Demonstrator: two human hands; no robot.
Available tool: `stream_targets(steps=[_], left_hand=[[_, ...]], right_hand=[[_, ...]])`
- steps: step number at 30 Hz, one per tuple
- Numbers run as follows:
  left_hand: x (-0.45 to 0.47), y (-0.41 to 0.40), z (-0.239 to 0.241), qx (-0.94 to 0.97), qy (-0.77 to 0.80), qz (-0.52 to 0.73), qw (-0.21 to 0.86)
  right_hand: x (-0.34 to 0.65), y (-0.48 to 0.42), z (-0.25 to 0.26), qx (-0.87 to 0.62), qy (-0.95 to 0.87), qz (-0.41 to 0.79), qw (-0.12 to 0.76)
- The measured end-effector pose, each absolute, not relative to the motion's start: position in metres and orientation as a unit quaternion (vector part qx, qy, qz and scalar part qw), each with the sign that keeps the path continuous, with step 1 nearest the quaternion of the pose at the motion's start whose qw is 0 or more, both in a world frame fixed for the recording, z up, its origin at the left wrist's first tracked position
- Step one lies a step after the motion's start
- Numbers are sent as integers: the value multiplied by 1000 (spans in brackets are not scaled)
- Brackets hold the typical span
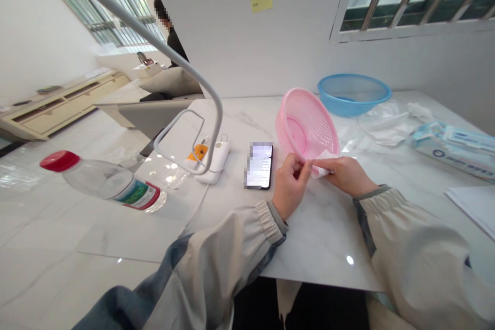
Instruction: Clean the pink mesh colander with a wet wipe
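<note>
A pink plastic basket (284, 131) with mesh sides is tilted on its side, its open top facing up and to the right. My left hand (291, 185) is closed on the near part of its rim, thumb and fingers pinched together. My right hand (350, 175) holds a white wipe (323, 164), which is pressed over the rim close to my left fingertips. Part of the wipe is hidden by the right fingers.
Left of my hands lie a phone (260, 166), a white power bank (214, 162) with a cable and a bottle with a red cap (60, 161). Behind and right are a blue basket (353, 108), crumpled wipes (392, 129), a wipes pack (454, 149) and white paper (474, 206). A person (176, 46) is in the background.
</note>
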State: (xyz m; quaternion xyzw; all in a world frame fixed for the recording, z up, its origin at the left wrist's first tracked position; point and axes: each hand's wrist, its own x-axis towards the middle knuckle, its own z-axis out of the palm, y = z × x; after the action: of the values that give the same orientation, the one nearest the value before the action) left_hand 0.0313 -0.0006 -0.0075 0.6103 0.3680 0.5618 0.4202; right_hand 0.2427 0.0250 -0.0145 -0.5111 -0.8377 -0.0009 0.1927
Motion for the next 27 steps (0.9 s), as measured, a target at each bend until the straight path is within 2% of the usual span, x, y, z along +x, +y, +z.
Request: stream_targets(steps=[7,20,27], left_hand=[[33,-2,-7,625,384,534,420],[35,-3,-9,638,387,517,419],[33,-2,-10,607,394,539,431]], right_hand=[[241,22,-11,-498,-846,-7,188],[235,18,-6,-477,-840,10,258],[238,17,1,-454,-833,110,297]])
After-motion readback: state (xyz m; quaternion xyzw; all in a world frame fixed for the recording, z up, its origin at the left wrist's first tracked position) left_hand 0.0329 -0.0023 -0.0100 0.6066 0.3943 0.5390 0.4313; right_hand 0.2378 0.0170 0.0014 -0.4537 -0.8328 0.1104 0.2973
